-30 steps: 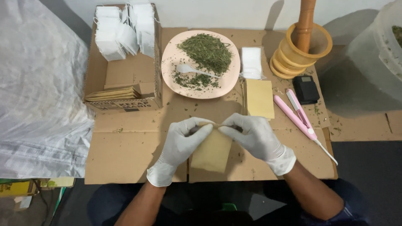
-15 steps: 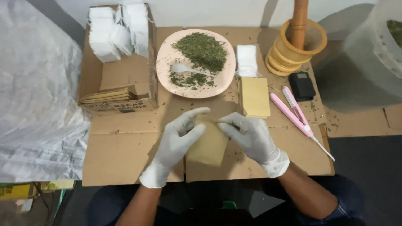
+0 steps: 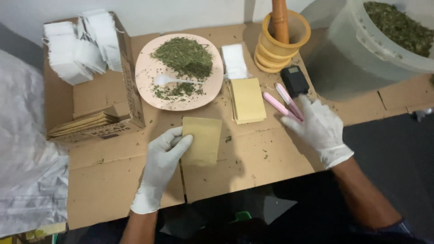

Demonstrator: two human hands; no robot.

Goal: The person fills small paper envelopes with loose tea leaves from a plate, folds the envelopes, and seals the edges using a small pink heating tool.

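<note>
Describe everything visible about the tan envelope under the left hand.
The tan envelope is a flat, plain rectangle that looks like kraft paper, unmarked on the side that shows. It lies upright in the view, slightly tilted, on the cardboard sheet just below the pink plate. The gloved left hand rests on its left edge with fingers spread; the right hand is away from it, at the pink tool. Whether it is filled or sealed cannot be told.

On the surface (image 3: 253, 167), the plate (image 3: 149, 86) with herbs lies in the upper middle of the frame, the open box (image 3: 129, 77) to its left, the stack of envelopes (image 3: 247, 100) to its right, and the mortar (image 3: 282, 43) above that stack, while a single envelope (image 3: 202, 141) lies below the plate.
</note>
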